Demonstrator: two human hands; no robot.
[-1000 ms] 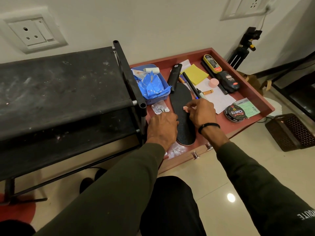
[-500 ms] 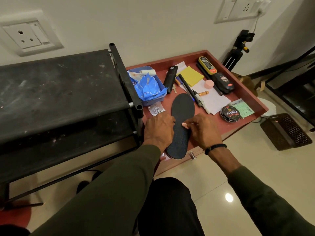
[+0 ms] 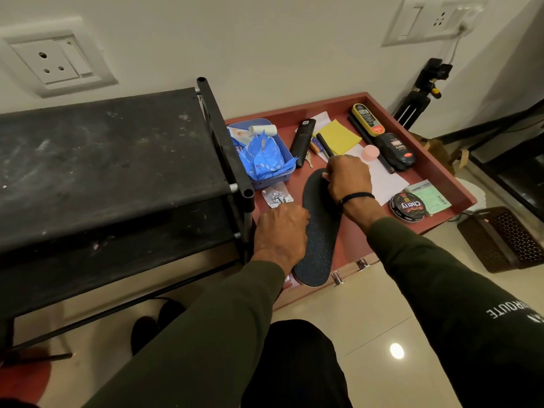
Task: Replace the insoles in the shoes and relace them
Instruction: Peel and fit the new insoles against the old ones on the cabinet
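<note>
Black insole (image 3: pixel 316 231): one; hands (image 3: pixel 281 231): two.

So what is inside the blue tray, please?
The blue tray holds crumpled blue plastic packets and a small white roll at its far end. Whatever lies beneath the packets is covered, so I cannot tell.

Glossy tile floor (image 3: pixel 382 328), white wall (image 3: pixel 265 39)

Head view, downward over drawer (image 3: pixel 459 184)
</note>
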